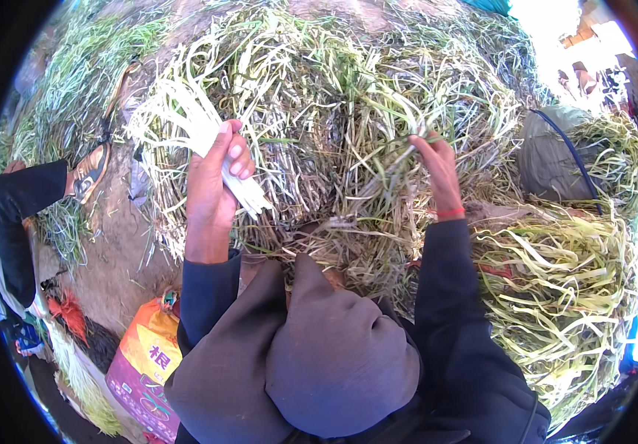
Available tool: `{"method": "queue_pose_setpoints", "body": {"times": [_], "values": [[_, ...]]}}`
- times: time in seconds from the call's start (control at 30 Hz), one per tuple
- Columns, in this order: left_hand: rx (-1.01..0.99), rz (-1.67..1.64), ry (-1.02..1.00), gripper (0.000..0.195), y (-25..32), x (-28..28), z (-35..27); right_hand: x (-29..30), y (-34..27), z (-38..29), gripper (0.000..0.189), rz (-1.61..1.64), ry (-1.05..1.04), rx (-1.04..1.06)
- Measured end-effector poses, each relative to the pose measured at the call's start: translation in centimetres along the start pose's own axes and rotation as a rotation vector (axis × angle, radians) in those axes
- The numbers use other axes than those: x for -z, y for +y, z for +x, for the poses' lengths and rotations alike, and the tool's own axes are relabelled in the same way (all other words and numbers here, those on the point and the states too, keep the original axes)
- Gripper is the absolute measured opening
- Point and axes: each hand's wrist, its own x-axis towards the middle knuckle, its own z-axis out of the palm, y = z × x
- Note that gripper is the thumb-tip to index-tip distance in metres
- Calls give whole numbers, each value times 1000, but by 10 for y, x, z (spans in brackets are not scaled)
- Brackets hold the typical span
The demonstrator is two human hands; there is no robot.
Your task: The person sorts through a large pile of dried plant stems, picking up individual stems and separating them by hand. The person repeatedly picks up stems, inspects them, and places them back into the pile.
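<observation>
A bundle of pale, cleaned stalks (202, 133), seemingly from a leafy allium, is gripped in my left hand (221, 172). Its loose leaf ends fan out at the upper left, and the even butt ends point down to the right. The fingers of my right hand (438, 169) pinch some thin green and whitish stalks (416, 125). Which of these are held and which lie behind is hard to tell. Below and beyond both hands spreads a large heap of uncleaned stalks (296, 144), dry and tangled, with brownish stems and green leaf tips.
More leafy stalks (563, 299) are piled at my right, below a grey wrapped bundle (552, 150) with a dark band. An orange and purple printed sack (149, 355) stands at my left. Another person's shoe (90, 172) and dark trouser leg (33, 188) are on the left.
</observation>
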Motion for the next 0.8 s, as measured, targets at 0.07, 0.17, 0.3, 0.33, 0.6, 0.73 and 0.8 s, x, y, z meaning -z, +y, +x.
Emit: {"method": "queue_pose_setpoints", "body": {"times": [0.07,0.17,0.3,0.33,0.6,0.73,0.8], "values": [[5,7,5,21,2,0,0,22,-22,-17,26,-1,52,26],[12,-10,13,21,0,2,1,39,-44,-31,23,202,167,80],[11,-4,8,22,-4,-4,2,52,-41,-25,25,122,182,86],[11,-5,5,22,-6,-8,2,44,-38,-21,26,183,169,53],[8,67,35,23,-17,-22,0,8,4,-20,29,370,33,-32],[39,107,37,27,-28,-33,2,6,-5,-21,30,393,-78,31],[70,161,34,28,-33,-40,2,7,-12,-27,30,334,-103,58]]}}
